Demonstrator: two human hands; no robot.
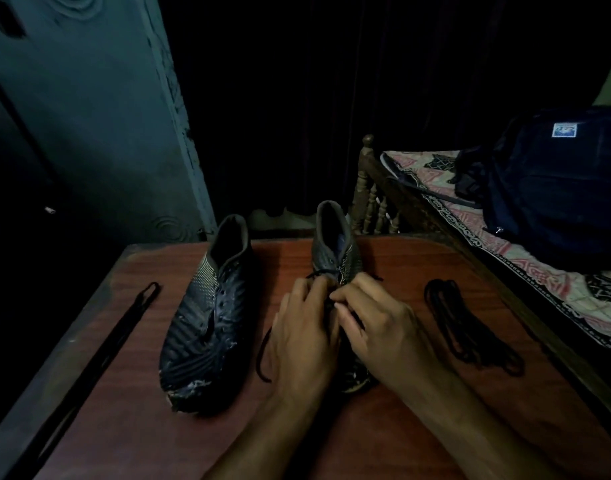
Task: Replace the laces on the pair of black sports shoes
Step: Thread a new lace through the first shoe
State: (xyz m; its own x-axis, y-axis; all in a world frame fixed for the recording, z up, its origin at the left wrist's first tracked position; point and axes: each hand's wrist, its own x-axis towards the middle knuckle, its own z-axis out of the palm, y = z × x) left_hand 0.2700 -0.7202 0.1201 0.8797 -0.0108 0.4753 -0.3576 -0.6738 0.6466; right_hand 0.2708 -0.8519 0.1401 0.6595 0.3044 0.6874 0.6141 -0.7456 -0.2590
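Your two hands cover most of the right black sports shoe (335,251), so only its grey collar, its heel end and a sliver of toe show on the reddish-brown wooden worktop (418,427). Your left hand (304,334) and right hand (376,327) meet over the eyelets, fingers curled, each grip closed on the thin black lace (262,355); which eyelet it passes through is hidden by your fingers. One loose end of that lace trails near and left onto the worktop, another short end pokes out right of the shoe.

The left black sports shoe (207,317) stands just left, apart from your hands, toe toward you. It is ribbed, scuffed white at the toe, and its eyelets look bare.

A bundled black lace (470,330) lies right of your hands. A long flat black lace (99,348) runs along the worktop's left edge, its near end lost in shadow.

Far right, a bed with a patterned sheet (539,271) carries a dark blue backpack (556,188), cut off by the frame.
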